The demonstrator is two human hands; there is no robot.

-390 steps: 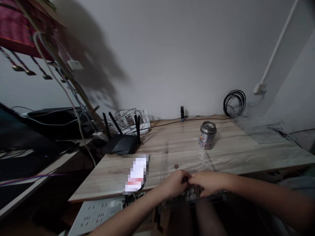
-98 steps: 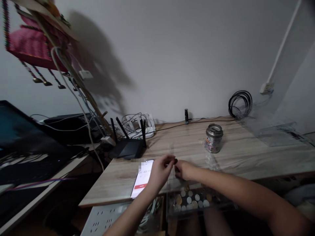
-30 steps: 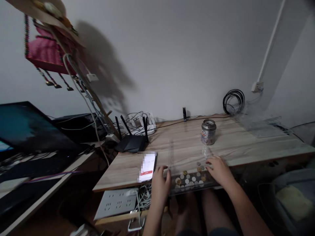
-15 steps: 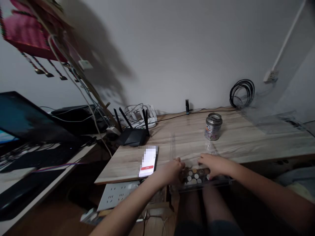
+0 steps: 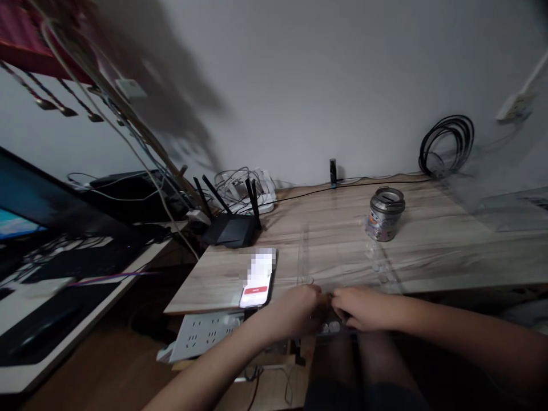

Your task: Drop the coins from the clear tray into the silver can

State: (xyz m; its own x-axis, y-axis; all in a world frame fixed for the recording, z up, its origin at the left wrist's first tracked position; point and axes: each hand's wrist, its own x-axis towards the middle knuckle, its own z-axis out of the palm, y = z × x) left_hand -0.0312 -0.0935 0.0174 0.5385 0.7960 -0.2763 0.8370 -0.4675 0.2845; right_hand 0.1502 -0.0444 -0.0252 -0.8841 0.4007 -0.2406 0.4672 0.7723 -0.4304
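Observation:
Low at the desk's front edge, my left hand [image 5: 302, 308] and my right hand [image 5: 362, 308] are close together with their fingertips nearly meeting. Both have curled fingers, and whatever lies between the fingertips is hidden or too small to name. Several coins [image 5: 333, 326] show beneath and between the hands; the rest are covered. They lie in a clear plastic container whose see-through edge [image 5: 303, 257] runs up over the desk. A silver can with a cartoon print and a slotted lid [image 5: 385, 214] stands upright beyond my right hand.
Left of my hands lies a lit phone [image 5: 259, 279] on the wooden desk [image 5: 205, 285]. Behind it stand a black router [image 5: 231, 228] and tangled white cables. A small dark bottle [image 5: 333, 173] and a black cable coil [image 5: 447, 142] are by the wall. A power strip [image 5: 205, 337] sits below the edge.
My right hand has moved left and my two hands have come together over the coins, covering most of them. The view has shifted slightly, so the can appears farther right.

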